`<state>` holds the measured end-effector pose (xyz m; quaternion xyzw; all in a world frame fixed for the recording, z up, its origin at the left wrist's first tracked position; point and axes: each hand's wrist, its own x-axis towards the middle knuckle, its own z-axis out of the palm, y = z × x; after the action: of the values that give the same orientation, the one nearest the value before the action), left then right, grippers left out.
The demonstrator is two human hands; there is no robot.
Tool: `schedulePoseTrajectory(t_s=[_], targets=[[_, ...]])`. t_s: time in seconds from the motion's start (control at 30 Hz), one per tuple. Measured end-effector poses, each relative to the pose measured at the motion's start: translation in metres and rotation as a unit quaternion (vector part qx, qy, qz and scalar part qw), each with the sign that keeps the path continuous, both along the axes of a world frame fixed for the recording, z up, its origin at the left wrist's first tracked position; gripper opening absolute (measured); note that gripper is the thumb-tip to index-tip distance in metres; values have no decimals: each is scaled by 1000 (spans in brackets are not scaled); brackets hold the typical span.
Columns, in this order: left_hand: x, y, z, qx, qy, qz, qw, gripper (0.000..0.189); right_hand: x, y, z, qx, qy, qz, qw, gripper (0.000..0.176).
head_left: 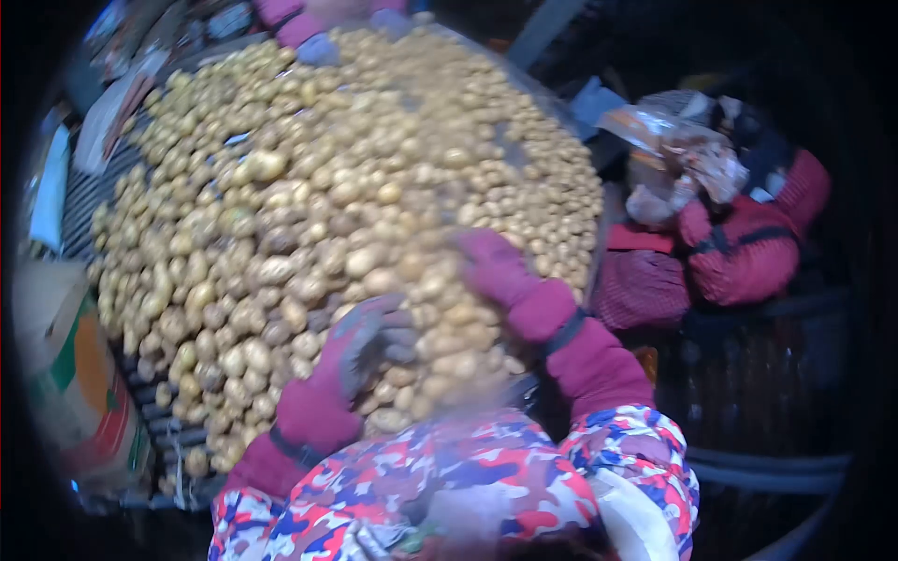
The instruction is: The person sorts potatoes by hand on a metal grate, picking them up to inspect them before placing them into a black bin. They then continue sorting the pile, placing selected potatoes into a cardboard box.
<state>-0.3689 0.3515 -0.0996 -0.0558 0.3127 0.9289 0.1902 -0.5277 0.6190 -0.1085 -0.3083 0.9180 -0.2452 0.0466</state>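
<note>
A broad heap of potatoes point(271, 271) spreads in front of me. My left hand point(374, 337), in a grey glove below a purple sleeve cover, rests low over the near part of the heap. Its fingers are curved but apart, with potatoes right beside and under them. Farther to the right, my right hand point(486, 262) reaches into the heap among smaller potatoes. Motion blurs this hand, and its fingers are mostly hidden.
Across the heap are another person's gloved hands point(318, 50). A printed cardboard box point(79, 374) stands on the left by a slatted surface point(82, 210). To the right lie a clear plastic bag point(669, 159) and red checked cloth items point(748, 248).
</note>
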Motion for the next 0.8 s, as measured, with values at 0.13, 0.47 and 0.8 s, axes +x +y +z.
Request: schedulePoseTrajectory(t_s=[0.13,0.47,0.8], targets=[[1,7,5,-5,-4,24,1000,66,13,-10,10,-147,-107,-43,982,55],[10,-5,11,21,-73,24,997,44,-66,-47,3,-105,-121,-43,986,48],[7,-17,-12,74,-89,-56,992,46,-80,-57,3,-62,-177,-165,968,48]])
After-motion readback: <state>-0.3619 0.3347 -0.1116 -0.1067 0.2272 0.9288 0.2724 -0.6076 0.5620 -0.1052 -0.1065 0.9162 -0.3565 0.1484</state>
